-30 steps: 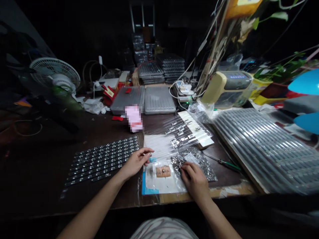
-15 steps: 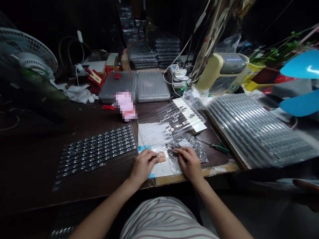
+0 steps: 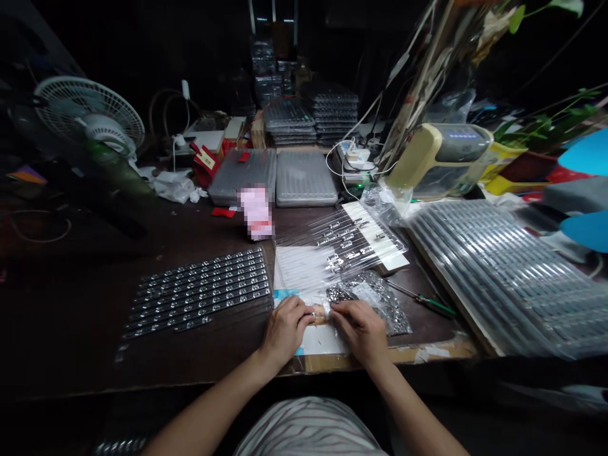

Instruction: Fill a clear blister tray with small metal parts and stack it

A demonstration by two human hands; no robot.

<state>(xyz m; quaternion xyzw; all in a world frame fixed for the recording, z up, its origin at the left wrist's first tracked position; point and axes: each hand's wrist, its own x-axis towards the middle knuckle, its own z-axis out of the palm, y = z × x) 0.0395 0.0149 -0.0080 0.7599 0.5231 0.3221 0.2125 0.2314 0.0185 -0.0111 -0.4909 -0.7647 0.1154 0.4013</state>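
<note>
A small tan block (image 3: 319, 311) lies on a white sheet (image 3: 323, 342) at the desk's front edge. My left hand (image 3: 286, 329) is closed at the block's left end, its thumb and forefinger pinched on a small shiny metal part (image 3: 312, 313). At the right end my right hand (image 3: 361, 326) is closed too, its fingertips by the block; what they pinch is too small to make out. Just behind the right hand lies a clear bag of small metal parts (image 3: 392, 310). Beyond both hands, a clear ribbed tray (image 3: 304, 266) carries several loose metal pieces.
Left of the hands lies a tray with rows of dark strips (image 3: 199, 288). A green-handled screwdriver (image 3: 434, 305) rests right of the bag. Stacked ribbed trays (image 3: 494, 272) fill the right side. A fan (image 3: 95, 117) and closed trays (image 3: 306, 180) stand further back.
My right hand has moved left from the pile of metal parts to the tan block. My left hand stays at the block. The whole view has shifted slightly.
</note>
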